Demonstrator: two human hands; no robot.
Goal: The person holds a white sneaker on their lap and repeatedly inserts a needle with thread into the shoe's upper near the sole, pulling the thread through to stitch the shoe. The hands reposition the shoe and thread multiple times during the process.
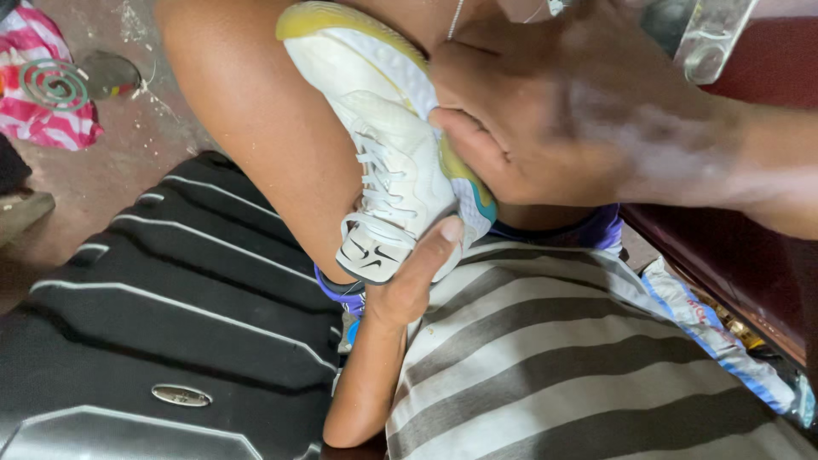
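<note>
Grip, right hand (545, 128): closed over the sole side of a white lace-up sports shoe with a yellow and teal sole (388, 145); palm lies across the sole edge, fingers pressed on the side of the upper near mid-shoe.
Grip, left hand (417, 273): clamped on the shoe's open end from below; thumb (439, 243) lies up against the collar, the rest of the hand is under the shoe and hidden.
Shoe, position: held in the air between both hands, above the lap; one end points to the upper left, the tongue end toward the lower middle; white laces (379, 183) face the camera.
Shoe, relation to grip: right hand on its right flank, left hand at its lower end, both touching.
Bare leg (256, 128): just left of the shoe, running from the top of view downward, touching or nearly touching it; cannot tell which.
Striped grey and white shirt (554, 358): below the hands.
Black hard-shell suitcase with pale ridges (145, 324): lower left, beside the leg.
Green spiral coil (53, 83): far upper left, on pink striped cloth (43, 119), well apart from the shoe.
Dark red wooden surface (724, 247): at right, under the right forearm.
</note>
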